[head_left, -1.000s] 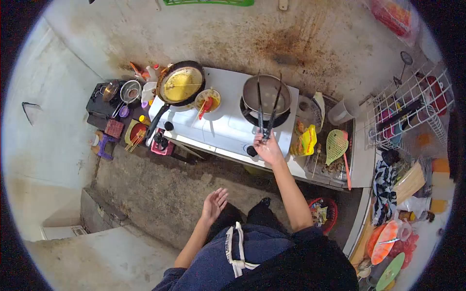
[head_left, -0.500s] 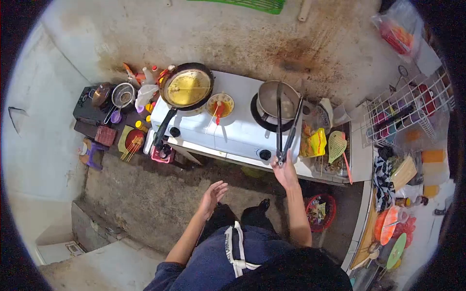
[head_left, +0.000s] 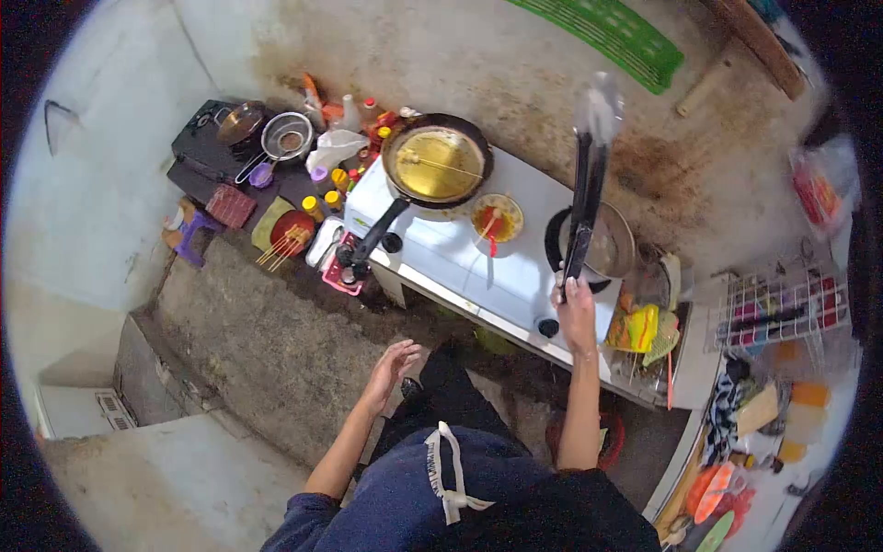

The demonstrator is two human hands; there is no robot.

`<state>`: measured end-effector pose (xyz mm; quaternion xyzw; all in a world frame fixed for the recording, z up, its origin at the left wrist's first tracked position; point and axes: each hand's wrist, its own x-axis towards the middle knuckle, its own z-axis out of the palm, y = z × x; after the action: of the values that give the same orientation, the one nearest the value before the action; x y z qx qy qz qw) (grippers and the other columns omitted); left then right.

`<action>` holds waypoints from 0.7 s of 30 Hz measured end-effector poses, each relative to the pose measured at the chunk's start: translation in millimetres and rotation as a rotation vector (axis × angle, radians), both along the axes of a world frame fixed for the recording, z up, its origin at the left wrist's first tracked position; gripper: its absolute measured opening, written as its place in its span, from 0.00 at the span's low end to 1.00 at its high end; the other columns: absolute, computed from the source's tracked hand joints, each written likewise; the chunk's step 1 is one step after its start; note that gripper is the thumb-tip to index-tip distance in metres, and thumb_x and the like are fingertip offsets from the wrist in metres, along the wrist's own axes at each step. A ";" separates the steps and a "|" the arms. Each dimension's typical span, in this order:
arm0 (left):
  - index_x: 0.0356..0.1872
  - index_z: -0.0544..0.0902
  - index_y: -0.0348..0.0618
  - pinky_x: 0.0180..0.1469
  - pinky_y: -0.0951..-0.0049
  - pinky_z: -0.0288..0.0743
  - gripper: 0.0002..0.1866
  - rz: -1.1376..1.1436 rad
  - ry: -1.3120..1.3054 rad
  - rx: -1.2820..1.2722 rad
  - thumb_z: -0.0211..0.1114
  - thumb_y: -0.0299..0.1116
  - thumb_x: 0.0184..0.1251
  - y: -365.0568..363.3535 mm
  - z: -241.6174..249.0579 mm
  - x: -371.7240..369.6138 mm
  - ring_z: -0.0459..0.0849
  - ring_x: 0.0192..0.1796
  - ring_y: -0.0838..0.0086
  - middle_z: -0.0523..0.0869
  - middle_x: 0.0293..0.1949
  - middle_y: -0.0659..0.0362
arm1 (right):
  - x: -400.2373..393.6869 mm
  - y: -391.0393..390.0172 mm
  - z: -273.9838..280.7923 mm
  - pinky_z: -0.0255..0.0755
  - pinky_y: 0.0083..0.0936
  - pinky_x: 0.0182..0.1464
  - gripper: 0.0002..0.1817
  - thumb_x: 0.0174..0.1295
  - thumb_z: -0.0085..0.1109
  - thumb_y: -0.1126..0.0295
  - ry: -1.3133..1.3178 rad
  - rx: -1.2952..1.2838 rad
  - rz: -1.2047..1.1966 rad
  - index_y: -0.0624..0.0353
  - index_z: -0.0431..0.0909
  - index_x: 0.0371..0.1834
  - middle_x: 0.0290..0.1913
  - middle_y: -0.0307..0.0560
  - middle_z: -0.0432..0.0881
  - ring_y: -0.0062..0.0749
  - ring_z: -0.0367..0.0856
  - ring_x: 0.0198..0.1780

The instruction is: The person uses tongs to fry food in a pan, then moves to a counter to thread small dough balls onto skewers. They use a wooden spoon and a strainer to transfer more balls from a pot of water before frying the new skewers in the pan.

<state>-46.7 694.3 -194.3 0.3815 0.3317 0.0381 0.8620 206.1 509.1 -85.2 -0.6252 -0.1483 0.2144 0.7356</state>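
Observation:
My right hand (head_left: 577, 308) grips the joined end of long black tongs (head_left: 584, 207). Their pale, motion-blurred tips point up toward the wall, and the arms lie close together. Partly behind the tongs is a metal pot (head_left: 625, 235) on the right burner. My left hand (head_left: 391, 373) hangs in front of the stove with fingers stretched out, holding nothing. At the left of the white stove (head_left: 428, 253) sits a frying pan (head_left: 391, 152) of yellow oil with a skewer in it. A bowl (head_left: 517, 219) of orange-red sauce with a red-handled utensil stands between pan and pot.
Left of the stove are yellow-capped bottles (head_left: 313, 208), a red plate of skewers (head_left: 292, 224) and a strainer (head_left: 287, 127). To the right lie a yellow packet (head_left: 636, 328) and a white wire rack (head_left: 782, 308). A red basket (head_left: 614, 440) stands low near my right arm.
My right hand has raised the tongs from over the pot, their tips now higher toward the wall. My left hand stays open at nearly the same spot. The view has turned.

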 end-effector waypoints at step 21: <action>0.50 0.70 0.41 0.51 0.78 0.62 0.18 0.220 0.087 0.237 0.48 0.40 0.63 163.7 11.9 20.7 0.76 0.48 0.76 0.79 0.45 0.60 | 109.3 143.1 32.3 0.71 0.33 0.42 0.25 0.52 0.55 0.65 -1.282 -1.222 0.310 0.64 0.64 0.52 0.43 0.54 0.72 0.45 0.75 0.43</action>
<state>-25.9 858.0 -182.4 0.4430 0.4017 0.1544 0.7865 315.4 652.2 -52.9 -0.8801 -0.4732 -0.0372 0.0137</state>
